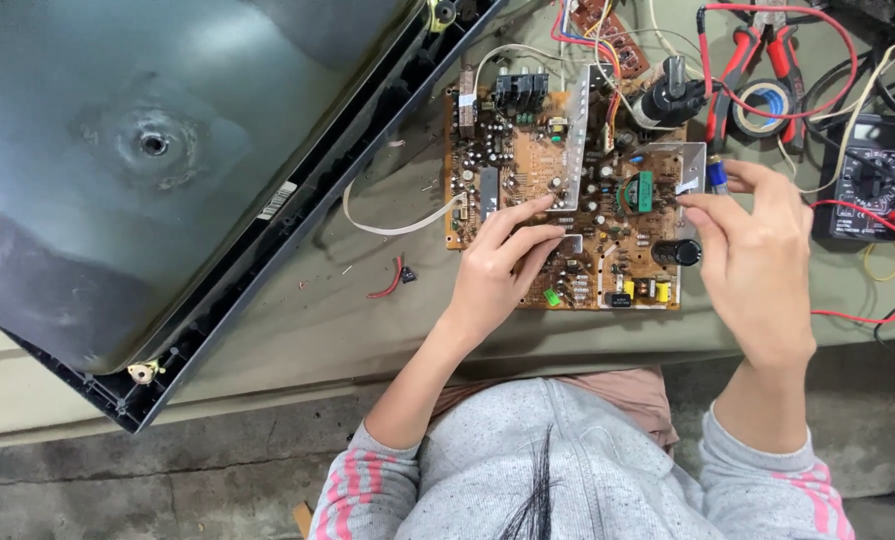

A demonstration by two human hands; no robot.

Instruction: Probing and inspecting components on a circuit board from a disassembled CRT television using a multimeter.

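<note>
A brown circuit board (pixel 528 150) crowded with components lies flat on the cloth-covered work surface. My left hand (pixel 498 265) rests on the board's lower middle, fingers pressing near a silver heat sink (pixel 576 130). My right hand (pixel 758 250) hovers over the board's right edge and pinches a small blue and silver part (pixel 717 176) between thumb and fingers. A black cylindrical capacitor (pixel 680 251) stands just left of that hand.
A large grey picture tube in its black frame (pixel 148 170) lies face down at the left. Red-handled pliers (pixel 768 50), a tape roll (pixel 758 105), a black multimeter (pixel 868 175) and red leads (pixel 873 225) lie at the right.
</note>
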